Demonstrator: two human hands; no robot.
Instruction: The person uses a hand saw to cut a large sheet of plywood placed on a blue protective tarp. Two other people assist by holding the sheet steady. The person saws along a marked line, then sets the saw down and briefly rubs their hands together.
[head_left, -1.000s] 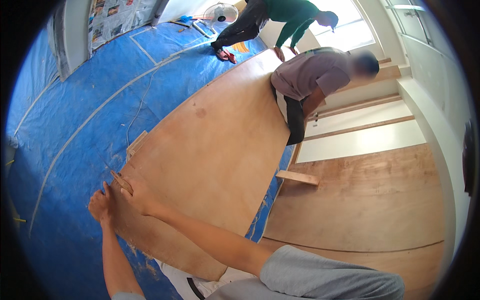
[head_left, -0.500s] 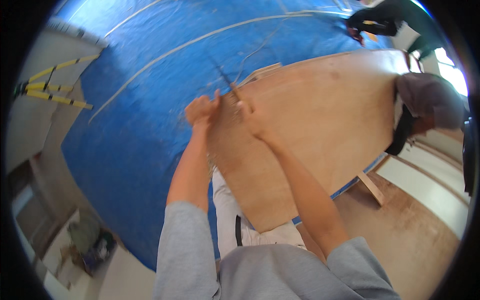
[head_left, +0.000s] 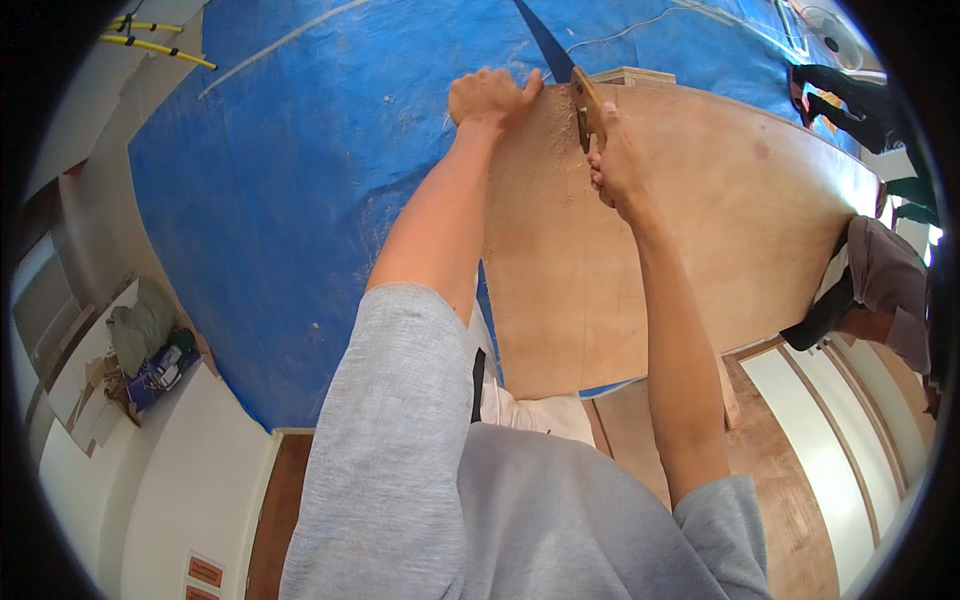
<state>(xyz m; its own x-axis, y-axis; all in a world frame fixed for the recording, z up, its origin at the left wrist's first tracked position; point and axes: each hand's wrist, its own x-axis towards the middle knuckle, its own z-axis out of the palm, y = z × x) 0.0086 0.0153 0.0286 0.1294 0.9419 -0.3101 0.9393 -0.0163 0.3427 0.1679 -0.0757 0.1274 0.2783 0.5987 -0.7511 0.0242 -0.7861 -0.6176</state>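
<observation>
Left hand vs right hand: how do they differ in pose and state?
The right hand grips the handle of the saw; the left hand holds no tool.

The left hand is at the far left corner of the board; the right hand is farther right, above its face.

The left thumb sticks out, while the right fingers curl around the handle.

Shared: both are bare.

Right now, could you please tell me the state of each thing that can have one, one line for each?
Saw: held by its handle, blade pointing out past the board's far edge.
Right hand: fingers closed around the saw handle.
Left hand: at the board's far left corner, grip unclear.
Board: broad face up, sawdust near the saw.
Blue sheet: spread out, wrinkled.
Fan: running or not, cannot tell.
</observation>
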